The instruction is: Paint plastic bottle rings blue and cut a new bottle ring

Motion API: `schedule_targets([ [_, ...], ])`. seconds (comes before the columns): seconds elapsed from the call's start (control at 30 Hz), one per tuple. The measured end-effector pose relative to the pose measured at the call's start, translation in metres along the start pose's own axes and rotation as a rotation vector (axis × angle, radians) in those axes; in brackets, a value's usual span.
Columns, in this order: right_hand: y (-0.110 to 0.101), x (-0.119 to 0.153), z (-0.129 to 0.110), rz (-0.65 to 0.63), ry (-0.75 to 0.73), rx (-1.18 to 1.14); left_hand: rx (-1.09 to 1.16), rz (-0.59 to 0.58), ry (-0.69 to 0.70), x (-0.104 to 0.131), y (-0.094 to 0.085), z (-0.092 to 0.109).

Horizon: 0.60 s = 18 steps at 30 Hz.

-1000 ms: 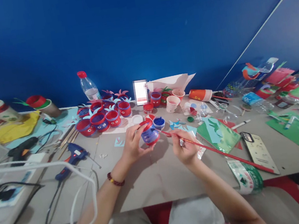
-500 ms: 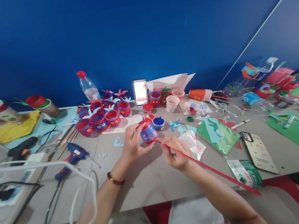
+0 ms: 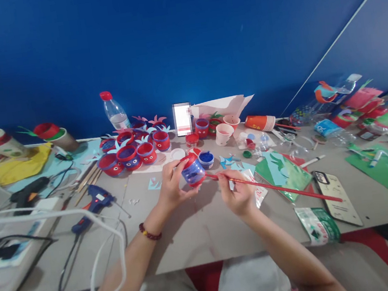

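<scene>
blue-and-red cup (image 3: 192,170) gripped by left hand (image 3: 170,187); right hand (image 3: 236,194) grips red brush (image 3: 285,189), tip at cup's four o'clock; painting needs steady cup.

On my feed, 1 bracelet (image 3: 150,232) of round beads circles the wrist behind the grip of the left hand (image 3: 174,185), mostly dark red with a little yellow showing. Behind that grip and the right hand's (image 3: 238,193), I see the left forearm (image 3: 127,273) and right forearm (image 3: 287,240) bare. Nearer me than both grips are light grey trousers (image 3: 253,283), loose and softly creased, their weave too blurred to read.
</scene>
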State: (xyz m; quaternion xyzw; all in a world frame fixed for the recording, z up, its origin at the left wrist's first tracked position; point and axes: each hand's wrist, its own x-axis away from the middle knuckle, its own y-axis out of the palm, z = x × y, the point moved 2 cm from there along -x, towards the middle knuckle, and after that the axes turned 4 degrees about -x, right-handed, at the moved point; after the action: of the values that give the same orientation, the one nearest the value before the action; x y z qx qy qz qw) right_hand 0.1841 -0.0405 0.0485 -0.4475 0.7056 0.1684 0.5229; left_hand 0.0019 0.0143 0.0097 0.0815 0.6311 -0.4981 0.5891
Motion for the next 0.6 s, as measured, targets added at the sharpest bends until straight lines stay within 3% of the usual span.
schedule_targets([
  [0.13, -0.004, 0.001, 0.009, 0.04, 0.004, 0.081, 0.021, 0.005, -0.002, -0.001, -0.001, -0.001],
  [0.3, -0.004, 0.006, 0.018, -0.032, 0.01, 0.155, 0.01, 0.012, -0.018, -0.003, -0.003, 0.0],
  [0.6, 0.011, 0.022, 0.004, -0.1, -0.137, -0.114, -0.045, -0.026, -0.067, -0.002, -0.002, 0.003],
])
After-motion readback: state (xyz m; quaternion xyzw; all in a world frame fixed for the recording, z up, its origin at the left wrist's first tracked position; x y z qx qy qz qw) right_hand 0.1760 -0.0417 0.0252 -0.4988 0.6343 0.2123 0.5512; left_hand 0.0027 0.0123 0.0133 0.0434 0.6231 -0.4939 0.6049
